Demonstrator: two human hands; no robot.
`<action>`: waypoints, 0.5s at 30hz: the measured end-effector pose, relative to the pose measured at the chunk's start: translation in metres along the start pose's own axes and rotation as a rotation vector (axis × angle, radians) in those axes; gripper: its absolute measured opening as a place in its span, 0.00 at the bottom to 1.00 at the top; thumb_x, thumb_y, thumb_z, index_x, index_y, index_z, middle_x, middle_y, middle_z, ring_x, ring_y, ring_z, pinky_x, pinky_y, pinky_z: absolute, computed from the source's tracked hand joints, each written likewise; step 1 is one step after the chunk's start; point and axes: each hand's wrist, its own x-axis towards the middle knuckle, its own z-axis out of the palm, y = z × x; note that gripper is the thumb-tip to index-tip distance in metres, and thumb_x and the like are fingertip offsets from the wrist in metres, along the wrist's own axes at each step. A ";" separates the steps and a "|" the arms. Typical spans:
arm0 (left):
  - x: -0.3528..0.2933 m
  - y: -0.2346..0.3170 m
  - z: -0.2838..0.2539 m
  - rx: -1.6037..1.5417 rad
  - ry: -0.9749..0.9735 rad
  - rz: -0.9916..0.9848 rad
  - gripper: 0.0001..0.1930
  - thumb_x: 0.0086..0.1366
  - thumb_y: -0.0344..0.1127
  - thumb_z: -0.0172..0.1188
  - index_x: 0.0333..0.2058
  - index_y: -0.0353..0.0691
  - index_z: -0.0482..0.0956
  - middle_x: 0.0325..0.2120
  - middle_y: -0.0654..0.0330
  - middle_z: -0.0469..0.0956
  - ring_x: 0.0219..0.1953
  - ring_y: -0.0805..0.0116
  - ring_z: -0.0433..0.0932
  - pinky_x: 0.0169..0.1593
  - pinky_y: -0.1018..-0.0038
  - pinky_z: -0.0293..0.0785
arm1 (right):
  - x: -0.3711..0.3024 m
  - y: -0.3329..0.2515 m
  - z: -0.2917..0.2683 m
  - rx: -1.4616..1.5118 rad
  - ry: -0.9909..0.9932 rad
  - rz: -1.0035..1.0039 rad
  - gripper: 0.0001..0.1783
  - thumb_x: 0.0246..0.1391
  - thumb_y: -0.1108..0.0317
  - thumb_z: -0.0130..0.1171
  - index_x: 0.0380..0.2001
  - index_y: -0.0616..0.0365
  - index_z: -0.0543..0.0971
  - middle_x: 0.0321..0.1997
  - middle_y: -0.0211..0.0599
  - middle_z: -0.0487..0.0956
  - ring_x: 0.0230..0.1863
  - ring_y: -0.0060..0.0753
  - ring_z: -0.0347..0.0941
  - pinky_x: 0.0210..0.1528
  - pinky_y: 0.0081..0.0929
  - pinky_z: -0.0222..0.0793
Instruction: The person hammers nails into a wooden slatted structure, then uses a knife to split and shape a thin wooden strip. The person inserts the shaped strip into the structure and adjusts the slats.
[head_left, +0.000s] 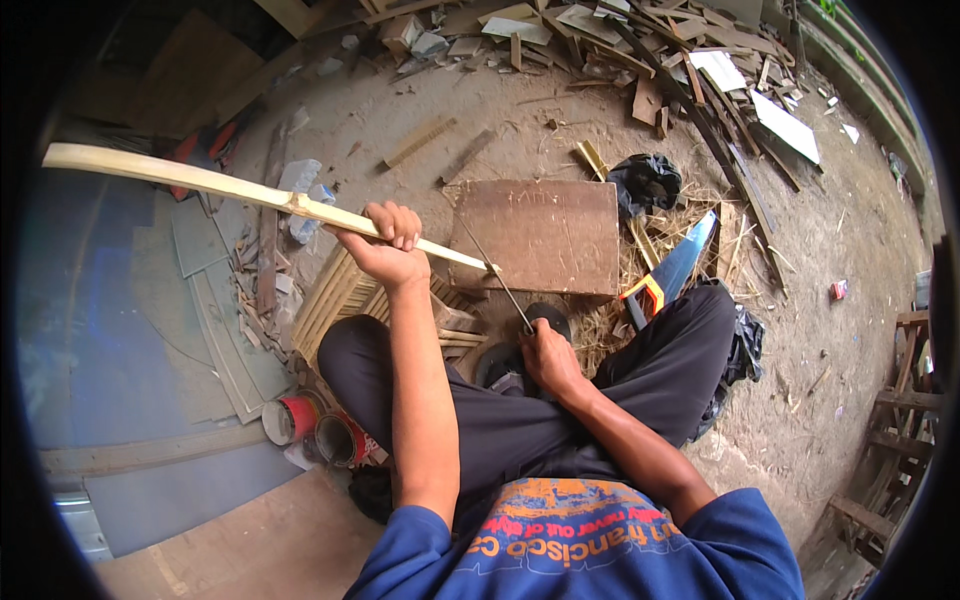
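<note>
My left hand [388, 245] grips a long pale bamboo strip [190, 180] near its middle; the strip runs from the far left down to its tip at a brown wooden board [545, 235] on the ground. My right hand [548, 355] is closed on the handle of a thin-bladed knife [495, 275], whose blade slants up to meet the strip's tip at the board's left edge. I sit cross-legged in dark trousers, with both hands in front of my knees.
A stack of split bamboo slats [335, 295] lies under my left hand. A blue-bladed handsaw with an orange handle [665, 275] lies to the right on straw. Two red tins [315, 425] stand by my left knee. Scrap wood [640, 50] is piled beyond; a wooden ladder [890, 440] stands right.
</note>
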 end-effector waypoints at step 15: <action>-0.021 -0.031 0.048 0.202 0.106 0.081 0.33 0.70 0.67 0.32 0.15 0.48 0.48 0.10 0.70 0.45 0.14 0.77 0.41 0.20 0.76 0.38 | 0.014 -0.055 -0.041 0.207 0.238 -0.103 0.13 0.56 0.74 0.58 0.42 0.63 0.68 0.21 0.48 0.76 0.24 0.48 0.76 0.28 0.36 0.69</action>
